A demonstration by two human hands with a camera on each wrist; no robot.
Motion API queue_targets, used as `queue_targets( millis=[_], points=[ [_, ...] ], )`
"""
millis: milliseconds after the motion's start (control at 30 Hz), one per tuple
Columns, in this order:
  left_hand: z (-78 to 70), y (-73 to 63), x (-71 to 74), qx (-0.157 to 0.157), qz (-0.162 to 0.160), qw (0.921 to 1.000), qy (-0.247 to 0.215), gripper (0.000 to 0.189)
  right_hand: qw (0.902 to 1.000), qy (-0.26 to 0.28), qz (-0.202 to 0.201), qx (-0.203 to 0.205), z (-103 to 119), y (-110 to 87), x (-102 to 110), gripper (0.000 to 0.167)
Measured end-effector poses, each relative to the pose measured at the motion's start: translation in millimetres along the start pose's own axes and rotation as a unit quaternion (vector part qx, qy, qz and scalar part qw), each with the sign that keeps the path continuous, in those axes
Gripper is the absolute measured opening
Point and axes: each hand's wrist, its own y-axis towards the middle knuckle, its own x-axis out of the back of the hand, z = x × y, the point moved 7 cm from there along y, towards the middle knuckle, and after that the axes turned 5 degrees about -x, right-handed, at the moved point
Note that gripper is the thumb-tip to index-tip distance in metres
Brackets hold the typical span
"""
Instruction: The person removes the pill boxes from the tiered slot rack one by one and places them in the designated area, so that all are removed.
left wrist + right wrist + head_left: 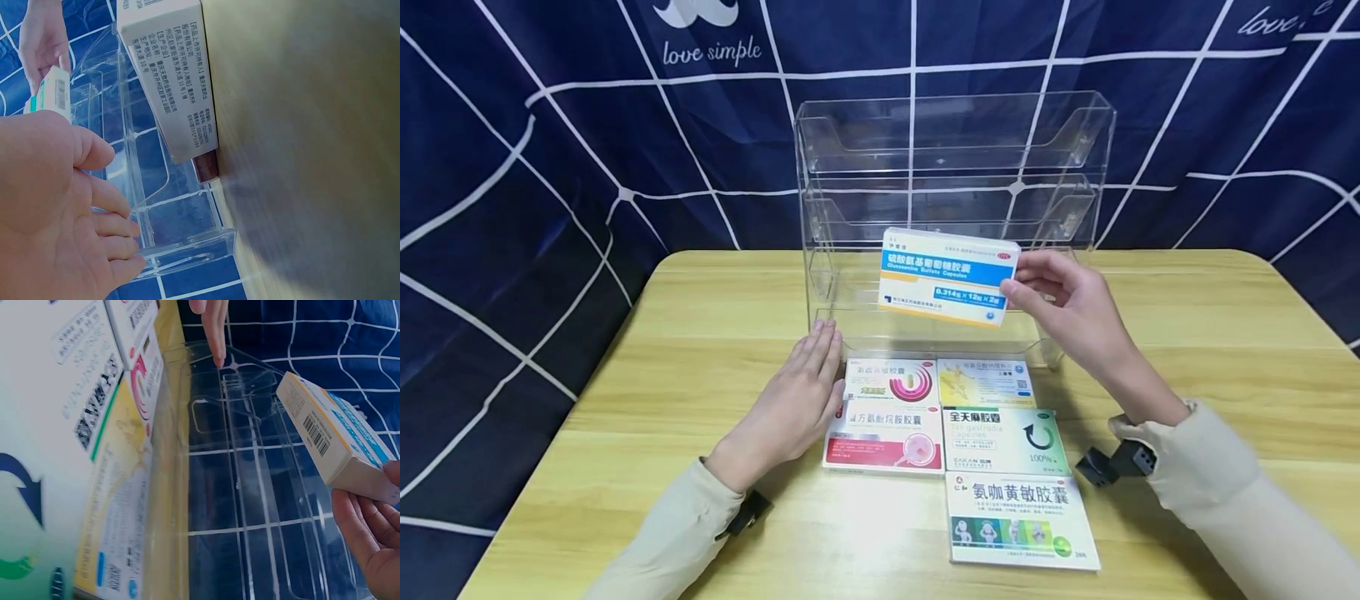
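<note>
My right hand (1075,300) pinches the right end of a white and blue medicine box (950,277), labelled Glucosamine Sulfate Capsules, between thumb and fingers. The box hangs slightly tilted before a clear tiered display rack (955,342), its printed front towards me. In the right wrist view, the box's barcode end (312,434) points away from the hand. My left hand (793,408) has its fingers extended, fingertips right at the rack's lower left corner. Beside its thumb lie a pink and white medicine box (883,442) and another white box with pink rings (880,383).
On the right lie a yellow and white box (988,383), a green and white box (1003,442) and, nearest me, a larger white box (1018,521). The wooden table (700,333) meets a dark blue gridded cloth (625,125) behind the rack.
</note>
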Motion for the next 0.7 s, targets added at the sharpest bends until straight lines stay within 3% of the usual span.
queue_targets(
  millis=[300,700],
  points=[
    [0.3,-0.5,-2.2,0.000,0.004,1.0000,0.001,0.060,0.9997,-0.008,-0.005,0.025,-3.5,-8.6,-0.7,0.034],
    [-1.1,-0.8,-1.3,-0.003,-0.002,1.0000,-0.009,0.061,0.9998,-0.002,0.010,-0.014,-9.6,-17.7,-0.3,0.035]
  ],
)
